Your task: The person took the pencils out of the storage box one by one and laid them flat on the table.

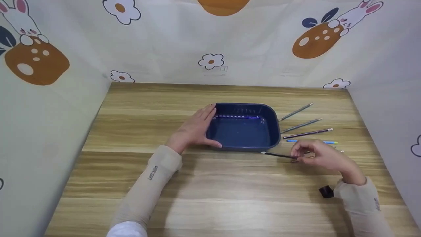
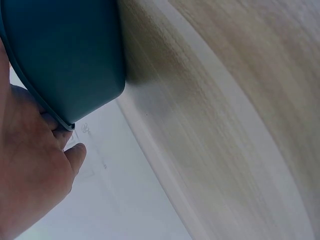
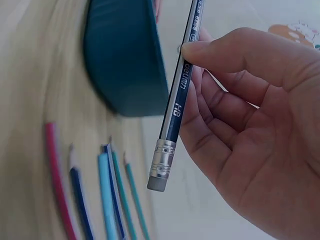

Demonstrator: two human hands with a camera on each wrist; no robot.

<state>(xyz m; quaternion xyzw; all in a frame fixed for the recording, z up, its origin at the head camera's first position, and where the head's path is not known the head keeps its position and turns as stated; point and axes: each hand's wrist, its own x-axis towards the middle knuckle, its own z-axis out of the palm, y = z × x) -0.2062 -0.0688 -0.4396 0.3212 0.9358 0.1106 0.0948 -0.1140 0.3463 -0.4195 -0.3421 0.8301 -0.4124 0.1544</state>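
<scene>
A deep blue plastic bin (image 1: 243,138) with rounded corners stands on the table. My left hand (image 1: 195,130) rests on its left end, fingers straight along the rim and thumb at the near corner. Inside the bin, along its far side, lies a blue and white patterned stick (image 1: 240,117), perhaps a pencil. Just off the bin's near right corner, my right hand (image 1: 320,156) pinches a dark pencil (image 3: 180,100) marked HB between thumb and fingers. Its grey eraser (image 3: 157,183) points down in the right wrist view; its sharpened tip (image 1: 264,152) points left in the head view.
Right of the bin lie two grey-blue pencils (image 1: 297,111), a dark pencil (image 1: 307,133) and a bright blue stick (image 1: 292,141). The right wrist view also shows a pink stick (image 3: 59,175). A small black object (image 1: 326,191) sits by the right cuff. Patterned cloth (image 1: 164,42) surrounds the table.
</scene>
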